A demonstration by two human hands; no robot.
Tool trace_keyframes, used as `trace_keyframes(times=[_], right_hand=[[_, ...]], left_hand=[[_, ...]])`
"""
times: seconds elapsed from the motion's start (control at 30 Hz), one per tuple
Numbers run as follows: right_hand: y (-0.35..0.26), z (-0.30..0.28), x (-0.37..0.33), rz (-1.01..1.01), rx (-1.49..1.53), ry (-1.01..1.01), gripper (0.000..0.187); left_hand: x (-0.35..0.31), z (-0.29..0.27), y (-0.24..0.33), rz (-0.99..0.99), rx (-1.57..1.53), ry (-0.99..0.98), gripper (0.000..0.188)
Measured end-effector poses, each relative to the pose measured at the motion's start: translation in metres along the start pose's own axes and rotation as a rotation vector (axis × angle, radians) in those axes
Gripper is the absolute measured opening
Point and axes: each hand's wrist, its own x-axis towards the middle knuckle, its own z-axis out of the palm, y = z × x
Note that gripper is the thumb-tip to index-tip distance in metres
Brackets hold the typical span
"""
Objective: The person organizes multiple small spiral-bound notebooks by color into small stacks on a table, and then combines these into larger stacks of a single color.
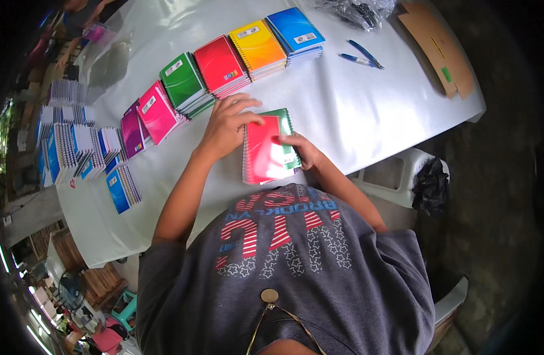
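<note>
A small stack of spiral notebooks lies on the white table [355,112] right in front of me, a red notebook [264,155] on top and a green notebook [284,121] showing beneath it. My left hand [226,125] rests on the stack's upper left corner, fingers spread over the spiral edge. My right hand [304,149] grips the stack's right edge. Beyond my hands runs a row of notebook stacks: blue stack [295,31], yellow stack [258,48], red stack [221,65], green stack [184,84], pink stack [156,112] and magenta stack [132,130].
Two blue pens [361,56] lie at the far right, near flat brown cardboard [438,44] and a clear bag of dark items [358,10]. Many blue-and-white notebooks [71,151] crowd the table's left. A white plastic chair [396,177] with a black bag [430,184] stands at my right.
</note>
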Motion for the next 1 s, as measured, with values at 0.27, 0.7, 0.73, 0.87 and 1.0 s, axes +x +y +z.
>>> trace_keyframes(times=[0.27,0.7,0.73,0.87,1.0], right_hand=[[0.001,0.005,0.002,-0.159,0.137,0.056,0.047],[-0.001,-0.003,-0.008,0.078,-0.02,-0.022,0.056],[0.002,-0.007,-0.008,0.105,0.201,0.05,0.052],[0.005,-0.001,0.001,-0.112,0.242,0.078,0.043],[0.01,0.001,0.002,-0.163,0.161,0.101,0.042]], left_hand=[[0.023,-0.032,-0.033,-0.127,0.862,0.301,0.034],[-0.016,-0.023,0.013,-0.168,0.56,0.307,0.049],[-0.019,-0.037,0.016,-0.288,0.629,0.398,0.052],[-0.09,-0.057,-0.04,-0.78,1.032,0.34,0.055],[-0.104,-0.08,-0.054,-0.556,0.828,0.234,0.049]])
